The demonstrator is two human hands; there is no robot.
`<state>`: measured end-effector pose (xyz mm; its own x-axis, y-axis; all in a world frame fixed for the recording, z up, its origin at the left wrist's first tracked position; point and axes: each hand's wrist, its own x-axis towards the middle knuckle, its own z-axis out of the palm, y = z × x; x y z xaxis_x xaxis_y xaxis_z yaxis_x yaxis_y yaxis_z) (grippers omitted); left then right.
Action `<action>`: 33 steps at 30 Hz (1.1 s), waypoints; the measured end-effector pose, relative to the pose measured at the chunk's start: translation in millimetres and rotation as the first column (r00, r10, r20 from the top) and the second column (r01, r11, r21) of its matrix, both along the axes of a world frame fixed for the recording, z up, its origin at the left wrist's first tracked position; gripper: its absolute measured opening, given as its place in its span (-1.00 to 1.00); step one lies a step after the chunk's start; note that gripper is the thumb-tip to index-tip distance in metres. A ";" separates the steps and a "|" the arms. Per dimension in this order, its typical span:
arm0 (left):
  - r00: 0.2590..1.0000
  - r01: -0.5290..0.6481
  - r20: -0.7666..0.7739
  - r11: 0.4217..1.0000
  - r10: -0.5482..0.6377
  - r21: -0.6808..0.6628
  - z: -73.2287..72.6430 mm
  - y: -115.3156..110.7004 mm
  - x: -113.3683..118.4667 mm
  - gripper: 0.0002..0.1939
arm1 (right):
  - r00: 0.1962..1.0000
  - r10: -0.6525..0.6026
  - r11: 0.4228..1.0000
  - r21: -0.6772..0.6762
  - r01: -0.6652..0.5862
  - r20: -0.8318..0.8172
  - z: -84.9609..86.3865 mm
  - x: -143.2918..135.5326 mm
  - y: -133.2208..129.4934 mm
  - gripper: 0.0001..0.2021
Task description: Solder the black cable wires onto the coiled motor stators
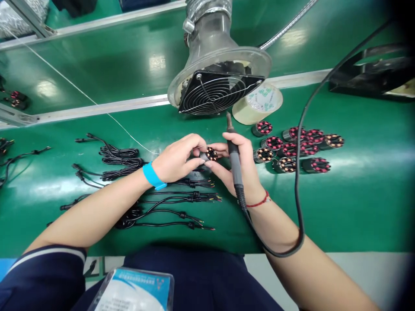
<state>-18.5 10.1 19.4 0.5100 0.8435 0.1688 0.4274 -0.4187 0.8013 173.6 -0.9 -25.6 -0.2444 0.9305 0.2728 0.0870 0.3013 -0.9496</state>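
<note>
Both hands meet in the middle of the bench around a small round motor part with copper-coloured windings [212, 153]. My left hand [177, 157], with a blue wristband, is closed on its near left side, and a thin solder wire [129, 134] runs up and left from these fingers. My right hand [243, 166] has its fingertips on the same part. A soldering iron [235, 162] is also held in the right hand, between thumb and forefinger, its tip pointing up and away. The fingers hide much of the motor part.
Bundles of black cables [118, 162] with stripped ends lie at the left and below my hands. Several motor parts with red or copper windings [293, 149] stand at the right. A fume extractor fan [215, 90] hangs ahead, beside a tape roll [259, 103]. The iron's cord [300, 172] loops over my right forearm.
</note>
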 end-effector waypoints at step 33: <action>0.987 0.160 -0.024 0.986 -0.161 -0.043 16.9 4.7 -9.1 -0.84 | 0.973 0.231 0.969 -0.087 -0.231 -0.015 15.1 7.4 -1.1 -0.44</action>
<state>-27.6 14.8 36.3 0.6432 0.7562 0.1199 0.3793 -0.4508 0.8080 181.0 -2.0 -10.4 -0.4543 0.8694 0.1945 0.0202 0.2283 -0.9734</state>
